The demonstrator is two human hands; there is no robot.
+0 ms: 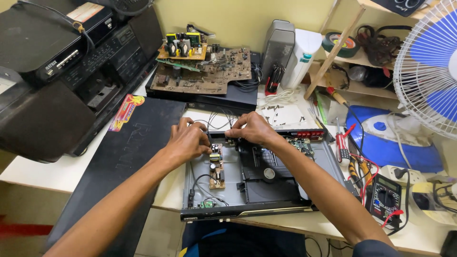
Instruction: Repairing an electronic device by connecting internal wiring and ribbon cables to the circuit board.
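Both hands pinch thin black wires (220, 119) just above the middle of the frame. The left hand (189, 140) has its fingers curled in a tight grip on the wires. The right hand (253, 129) has its fingertips closed on the same bunch, just beside the left hand. The two hands are very near each other, almost touching.

The wires go down into an open disc player (259, 178) with its lid off. It sits in the lower middle of the frame, at the front edge of the bench (57, 173). Just under the left hand is a small brown circuit board (216, 166) inside the player. To its right, the black disc tray (271, 176) fills the middle of the player.

A flat black lid (121, 157) lies to the left of the player. At the top middle, more circuit boards (202, 66) are stacked on a black box. A big black stereo (66, 62) fills the upper left. At the right side are a red screwdriver (342, 143), a blue and white iron (390, 140), a black meter (384, 196) with red and black leads, and a white fan (428, 62) with blue blades in the upper right.
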